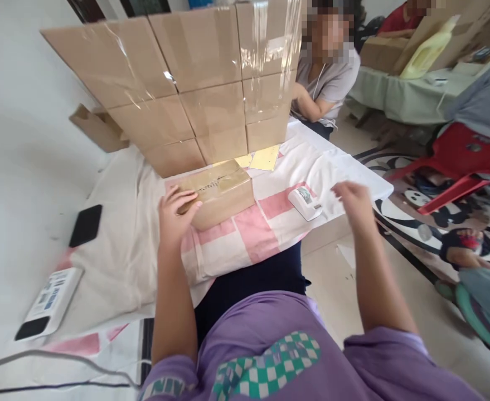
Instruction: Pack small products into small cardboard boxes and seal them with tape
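Note:
A taped brown cardboard box (223,192) lies on the cloth-covered table in front of me. My left hand (176,214) grips its left end, fingers over the top edge and thumb along the near side. My right hand (353,200) is raised above the table's right edge, apart from the box. Its fingers are bent together and slightly blurred; whether something small sits between them cannot be made out. Just left of that hand is a small white device (307,203) with a greenish window, lying on the cloth.
Behind the box stands a wall of taped cartons (211,78), with yellow cards (265,158) at its foot. A black flat object (86,225) and a white power bank-like block (54,298) lie left. A co-worker (328,83) sits beyond; a red chair (462,161) stands right.

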`<state>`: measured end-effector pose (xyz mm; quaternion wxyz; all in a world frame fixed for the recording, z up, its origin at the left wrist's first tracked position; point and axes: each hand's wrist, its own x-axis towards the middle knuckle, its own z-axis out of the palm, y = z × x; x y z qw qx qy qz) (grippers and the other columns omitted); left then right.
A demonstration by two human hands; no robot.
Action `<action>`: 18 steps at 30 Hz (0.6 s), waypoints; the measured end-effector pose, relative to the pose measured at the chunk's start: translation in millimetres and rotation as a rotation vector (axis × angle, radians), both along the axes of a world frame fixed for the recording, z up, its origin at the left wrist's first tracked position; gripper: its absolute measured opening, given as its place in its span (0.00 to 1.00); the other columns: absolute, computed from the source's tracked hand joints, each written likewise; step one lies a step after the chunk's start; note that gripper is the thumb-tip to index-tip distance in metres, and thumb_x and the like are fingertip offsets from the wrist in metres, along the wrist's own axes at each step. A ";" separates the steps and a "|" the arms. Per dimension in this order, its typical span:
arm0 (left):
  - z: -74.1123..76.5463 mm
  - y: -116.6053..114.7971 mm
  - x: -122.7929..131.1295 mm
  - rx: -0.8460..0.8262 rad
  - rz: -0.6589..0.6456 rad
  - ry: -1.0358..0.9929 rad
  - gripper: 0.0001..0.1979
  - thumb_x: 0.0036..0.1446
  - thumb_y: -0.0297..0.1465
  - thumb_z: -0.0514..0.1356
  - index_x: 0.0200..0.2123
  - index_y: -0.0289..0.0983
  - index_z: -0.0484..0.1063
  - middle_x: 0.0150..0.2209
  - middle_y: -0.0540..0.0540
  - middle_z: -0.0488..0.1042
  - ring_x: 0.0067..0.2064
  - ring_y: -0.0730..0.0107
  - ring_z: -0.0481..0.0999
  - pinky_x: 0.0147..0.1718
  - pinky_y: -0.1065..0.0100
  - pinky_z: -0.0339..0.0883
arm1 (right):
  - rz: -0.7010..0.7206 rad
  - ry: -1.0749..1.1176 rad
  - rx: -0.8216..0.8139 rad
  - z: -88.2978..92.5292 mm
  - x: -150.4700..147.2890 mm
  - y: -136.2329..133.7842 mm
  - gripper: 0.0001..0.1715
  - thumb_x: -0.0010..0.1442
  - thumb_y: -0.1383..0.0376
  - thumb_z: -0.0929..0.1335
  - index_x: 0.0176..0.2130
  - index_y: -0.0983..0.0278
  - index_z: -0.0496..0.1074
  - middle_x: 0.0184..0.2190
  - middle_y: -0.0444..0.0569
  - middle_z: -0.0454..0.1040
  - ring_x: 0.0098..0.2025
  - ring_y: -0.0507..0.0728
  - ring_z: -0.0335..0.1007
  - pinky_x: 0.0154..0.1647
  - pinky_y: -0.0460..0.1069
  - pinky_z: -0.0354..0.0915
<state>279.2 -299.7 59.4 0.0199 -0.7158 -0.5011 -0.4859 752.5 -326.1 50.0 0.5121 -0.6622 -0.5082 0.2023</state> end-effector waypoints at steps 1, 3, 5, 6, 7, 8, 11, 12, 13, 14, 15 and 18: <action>7.6 -3.2 3.7 0.016 0.022 0.049 0.06 0.60 0.36 0.69 0.41 0.45 0.82 0.45 0.45 0.84 0.62 0.46 0.74 0.65 0.35 0.59 | -0.013 0.001 -0.046 -7.3 0.2 0.0 0.13 0.65 0.58 0.70 0.37 0.65 0.78 0.35 0.48 0.77 0.40 0.58 0.75 0.44 0.55 0.72; 21.5 -10.4 21.6 0.158 0.053 0.120 0.04 0.58 0.32 0.70 0.38 0.45 0.81 0.42 0.46 0.84 0.60 0.45 0.75 0.65 0.34 0.58 | -0.031 0.027 -0.134 -21.3 -4.5 -2.1 0.13 0.60 0.59 0.69 0.28 0.62 0.77 0.26 0.46 0.73 0.35 0.58 0.71 0.40 0.54 0.67; 27.8 -16.9 54.6 0.344 -0.063 0.114 0.06 0.57 0.26 0.68 0.37 0.43 0.79 0.37 0.47 0.83 0.53 0.51 0.80 0.61 0.42 0.65 | -0.043 0.055 -0.185 -29.7 -11.0 -6.0 0.13 0.58 0.58 0.67 0.27 0.60 0.76 0.25 0.45 0.72 0.34 0.58 0.69 0.38 0.53 0.63; 26.8 -19.0 75.5 0.364 -0.168 0.119 0.07 0.58 0.24 0.67 0.37 0.43 0.77 0.36 0.48 0.82 0.49 0.56 0.82 0.60 0.46 0.68 | -0.045 0.055 -0.193 -31.0 -13.5 -7.9 0.13 0.59 0.57 0.67 0.28 0.60 0.76 0.26 0.45 0.72 0.34 0.58 0.68 0.38 0.53 0.62; 23.2 -19.4 98.3 0.330 -0.304 0.154 0.08 0.59 0.23 0.66 0.39 0.42 0.77 0.37 0.49 0.82 0.47 0.59 0.83 0.57 0.51 0.71 | -0.043 0.047 -0.197 -30.5 -15.3 -9.2 0.14 0.59 0.56 0.66 0.29 0.60 0.76 0.27 0.45 0.72 0.34 0.58 0.68 0.38 0.53 0.61; 17.3 -17.9 121.8 0.262 -0.443 0.207 0.07 0.60 0.24 0.65 0.41 0.42 0.76 0.40 0.48 0.82 0.46 0.62 0.83 0.54 0.57 0.74 | -0.033 0.035 -0.200 -28.9 -16.3 -9.8 0.15 0.60 0.55 0.66 0.30 0.60 0.76 0.28 0.45 0.73 0.35 0.57 0.68 0.39 0.53 0.61; -7.6 1.0 188.2 0.034 -0.623 0.331 0.14 0.65 0.31 0.64 0.54 0.41 0.74 0.53 0.42 0.79 0.54 0.60 0.80 0.52 0.59 0.75 | 0.036 0.013 -0.222 -22.1 -17.9 -7.0 0.15 0.61 0.55 0.65 0.32 0.60 0.76 0.30 0.45 0.74 0.35 0.56 0.69 0.41 0.52 0.62; -16.5 11.6 206.5 -0.035 -0.673 0.389 0.22 0.64 0.34 0.65 0.60 0.41 0.70 0.61 0.40 0.74 0.61 0.56 0.75 0.57 0.56 0.72 | 0.052 0.016 -0.234 -20.5 -18.4 -5.1 0.15 0.61 0.55 0.65 0.32 0.60 0.75 0.30 0.45 0.74 0.35 0.56 0.69 0.41 0.52 0.62; -25.0 23.2 222.0 -0.078 -0.725 0.440 0.29 0.63 0.36 0.66 0.65 0.41 0.65 0.67 0.38 0.67 0.68 0.52 0.68 0.62 0.52 0.68 | 0.057 0.020 -0.248 -19.5 -19.2 -3.1 0.15 0.62 0.55 0.65 0.31 0.60 0.75 0.30 0.45 0.73 0.34 0.56 0.70 0.40 0.52 0.62; -33.1 34.9 234.6 -0.103 -0.768 0.478 0.36 0.62 0.38 0.67 0.69 0.40 0.60 0.71 0.37 0.61 0.73 0.49 0.59 0.67 0.49 0.62 | 0.050 0.018 -0.260 -18.8 -20.2 -1.2 0.15 0.61 0.56 0.65 0.30 0.60 0.74 0.29 0.44 0.73 0.34 0.56 0.70 0.39 0.52 0.63; -40.7 45.7 244.4 -0.116 -0.808 0.503 0.40 0.61 0.39 0.68 0.71 0.39 0.56 0.73 0.37 0.56 0.75 0.47 0.53 0.69 0.47 0.56 | 0.033 0.011 -0.269 -18.4 -21.3 0.4 0.15 0.61 0.56 0.65 0.29 0.61 0.73 0.29 0.44 0.73 0.33 0.55 0.70 0.39 0.51 0.63; -58.4 66.2 258.5 -0.122 -0.865 0.489 0.43 0.61 0.39 0.67 0.73 0.37 0.52 0.74 0.39 0.55 0.76 0.47 0.47 0.72 0.48 0.50 | -0.032 0.004 -0.310 -16.5 -25.6 4.2 0.15 0.61 0.57 0.66 0.26 0.61 0.72 0.30 0.45 0.74 0.32 0.54 0.70 0.38 0.51 0.64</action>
